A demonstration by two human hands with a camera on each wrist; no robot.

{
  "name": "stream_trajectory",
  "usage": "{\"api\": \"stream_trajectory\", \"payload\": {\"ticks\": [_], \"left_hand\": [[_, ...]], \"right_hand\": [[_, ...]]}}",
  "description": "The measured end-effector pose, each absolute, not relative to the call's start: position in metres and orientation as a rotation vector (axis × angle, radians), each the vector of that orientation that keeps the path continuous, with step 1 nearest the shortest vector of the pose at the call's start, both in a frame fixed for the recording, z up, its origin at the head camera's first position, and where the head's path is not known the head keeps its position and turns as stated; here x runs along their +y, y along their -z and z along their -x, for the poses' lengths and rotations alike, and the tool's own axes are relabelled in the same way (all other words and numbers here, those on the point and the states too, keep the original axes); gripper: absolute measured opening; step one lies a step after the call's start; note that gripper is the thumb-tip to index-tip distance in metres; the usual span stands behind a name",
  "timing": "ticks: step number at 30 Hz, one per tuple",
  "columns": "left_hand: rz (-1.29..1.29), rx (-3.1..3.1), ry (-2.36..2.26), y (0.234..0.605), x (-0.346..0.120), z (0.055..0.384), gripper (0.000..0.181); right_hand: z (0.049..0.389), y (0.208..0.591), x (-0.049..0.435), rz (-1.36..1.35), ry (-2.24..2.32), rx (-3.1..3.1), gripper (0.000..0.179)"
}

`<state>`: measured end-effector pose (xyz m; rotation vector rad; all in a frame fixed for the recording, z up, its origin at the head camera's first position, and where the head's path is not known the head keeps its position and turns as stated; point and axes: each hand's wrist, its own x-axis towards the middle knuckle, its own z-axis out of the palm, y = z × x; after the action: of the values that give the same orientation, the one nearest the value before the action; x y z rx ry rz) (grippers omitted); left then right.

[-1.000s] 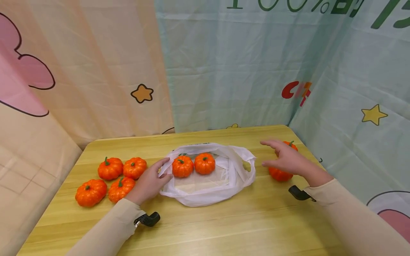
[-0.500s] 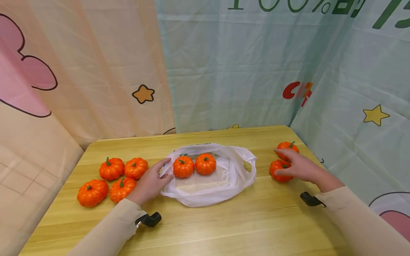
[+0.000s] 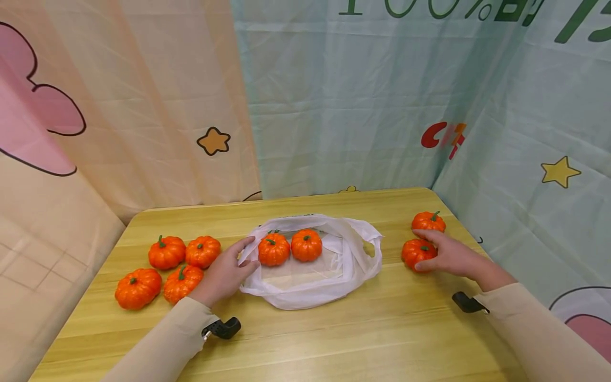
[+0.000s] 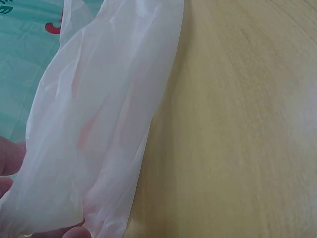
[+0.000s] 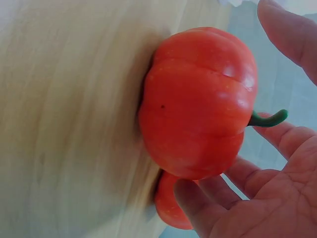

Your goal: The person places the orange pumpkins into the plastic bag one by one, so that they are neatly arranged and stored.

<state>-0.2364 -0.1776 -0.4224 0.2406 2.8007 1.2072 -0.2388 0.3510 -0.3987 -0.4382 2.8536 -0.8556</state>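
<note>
A white plastic bag [image 3: 305, 300] lies open-mouthed on the wooden table, with two small orange pumpkins inside: one pumpkin [image 3: 273, 249] at its left, another pumpkin [image 3: 306, 245] beside it. My left hand [image 3: 224, 273] holds the bag's left rim, the film passing between thumb and fingers [image 4: 9, 157] in the left wrist view. At the right, my right hand [image 3: 451, 254] spreads round a pumpkin [image 5: 198, 101] with a green stem. Its fingers lie along one side, and the thumb [image 5: 292, 37] stands apart from the skin. Just behind sits a further pumpkin [image 3: 428, 220].
Several pumpkins [image 3: 137, 288] are grouped on the table's left, right beside my left forearm. The bag's handle loop [image 3: 369, 249] points right. Printed cloth curtains [image 3: 343, 106] rise behind the table [image 3: 363, 339] and along its sides.
My right hand has moved right and slightly down, from the left of the two right-hand pumpkins to around the nearer one. The left hand stays at the bag's rim.
</note>
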Motion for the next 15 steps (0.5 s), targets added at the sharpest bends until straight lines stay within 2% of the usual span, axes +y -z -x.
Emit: {"api": "stream_trajectory", "payload": {"ticks": [15], "left_hand": [[-0.243,2.781,-1.214,0.4224,-0.1775,0.2353,0.068]], "right_hand": [[0.2345,0.4055,0.3532,0.401,0.845,2.821,0.094]]}}
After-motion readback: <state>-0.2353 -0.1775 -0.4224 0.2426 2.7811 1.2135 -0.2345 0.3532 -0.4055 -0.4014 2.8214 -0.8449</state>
